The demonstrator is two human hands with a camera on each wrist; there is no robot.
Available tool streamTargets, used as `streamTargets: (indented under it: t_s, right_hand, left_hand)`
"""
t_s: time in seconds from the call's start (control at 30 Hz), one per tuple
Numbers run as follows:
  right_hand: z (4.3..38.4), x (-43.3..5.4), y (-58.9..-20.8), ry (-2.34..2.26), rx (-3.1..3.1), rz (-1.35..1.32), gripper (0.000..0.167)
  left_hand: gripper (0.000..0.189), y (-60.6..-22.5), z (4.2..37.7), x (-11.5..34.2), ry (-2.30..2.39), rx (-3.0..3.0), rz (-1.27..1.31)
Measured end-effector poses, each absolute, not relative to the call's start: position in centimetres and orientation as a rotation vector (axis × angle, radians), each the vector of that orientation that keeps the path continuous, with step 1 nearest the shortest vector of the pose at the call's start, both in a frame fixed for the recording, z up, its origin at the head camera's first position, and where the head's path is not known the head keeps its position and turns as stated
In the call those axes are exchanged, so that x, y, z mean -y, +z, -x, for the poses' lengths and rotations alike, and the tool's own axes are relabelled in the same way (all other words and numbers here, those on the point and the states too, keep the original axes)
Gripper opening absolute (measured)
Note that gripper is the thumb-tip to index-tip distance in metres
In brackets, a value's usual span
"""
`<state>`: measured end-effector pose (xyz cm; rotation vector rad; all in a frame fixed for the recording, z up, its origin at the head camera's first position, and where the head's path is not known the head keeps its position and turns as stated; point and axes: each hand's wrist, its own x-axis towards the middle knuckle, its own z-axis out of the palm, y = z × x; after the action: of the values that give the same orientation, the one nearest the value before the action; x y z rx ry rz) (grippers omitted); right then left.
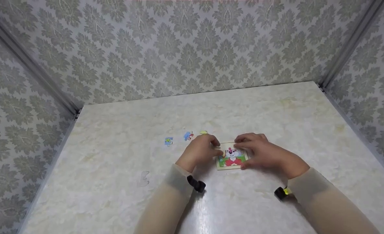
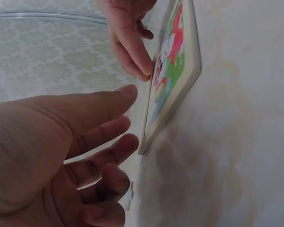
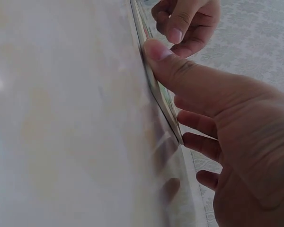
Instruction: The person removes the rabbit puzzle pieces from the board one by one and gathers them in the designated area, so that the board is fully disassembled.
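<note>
A small framed puzzle board (image 1: 232, 161) lies on the table, showing a white cartoon animal in red on green ground. Its pale wooden frame (image 2: 193, 61) stands out in the left wrist view. My right hand (image 1: 265, 152) spans the board's right side, the thumb (image 3: 158, 51) on the near edge and fingers toward the far corner, holding it. At the left side is my left hand (image 1: 201, 151), its fingers loosely bent and thumb apart, tips close to the frame. Part of the picture's top is covered by the hands.
Loose puzzle pieces lie left of the board: a blue one with a yellow-green shape (image 1: 168, 140), a blue and red one (image 1: 188, 136), and a yellowish one (image 1: 204, 132) partly behind my left hand. A pale, jagged-edged flat piece (image 1: 144, 178) lies nearer. Patterned walls (image 1: 192, 48) enclose the table.
</note>
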<state>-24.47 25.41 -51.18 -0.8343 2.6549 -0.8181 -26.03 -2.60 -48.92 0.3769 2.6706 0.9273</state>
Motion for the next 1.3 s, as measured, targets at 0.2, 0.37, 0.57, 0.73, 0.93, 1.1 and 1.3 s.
streamTargets:
  t_s: [0.2, 0.37, 0.57, 0.73, 0.93, 1.1, 1.3]
  right_hand:
    - [24.6, -25.6, -51.3, -0.796, -2.667, 0.86, 0.075]
    - [24.8, -25.7, -51.3, -0.767, -2.67, 0.87, 0.075]
    - [24.8, -25.7, -51.3, -0.803, -2.667, 0.839, 0.074]
    - [24.7, -25.9, -51.4, -0.851, -2.644, 0.864, 0.067]
    - [24.8, -26.0, -51.4, -0.81, -2.625, 0.951, 0.056]
    - [24.5, -25.9, -51.0, -0.771, -2.593, 0.918, 0.056]
    - [24.5, -25.9, -50.9, -0.768, -2.592, 0.885, 0.055]
  left_hand:
    - [0.033, -49.5, 25.8, 2.5, 0.892, -2.667, -0.476]
    - [0.031, -49.6, 25.5, 2.3, 0.856, -2.682, -0.503]
    - [0.027, -49.4, 25.2, 1.9, 0.815, -2.687, -0.516]
    - [0.028, -49.3, 25.2, 1.6, 0.8, -2.669, -0.552]
    - [0.022, -49.4, 25.1, 1.4, 0.819, -2.638, -0.56]
    - [0.019, -49.4, 25.1, 1.4, 0.849, -2.618, -0.538]
    - [0.017, -49.5, 25.2, 1.4, 0.873, -2.611, -0.532]
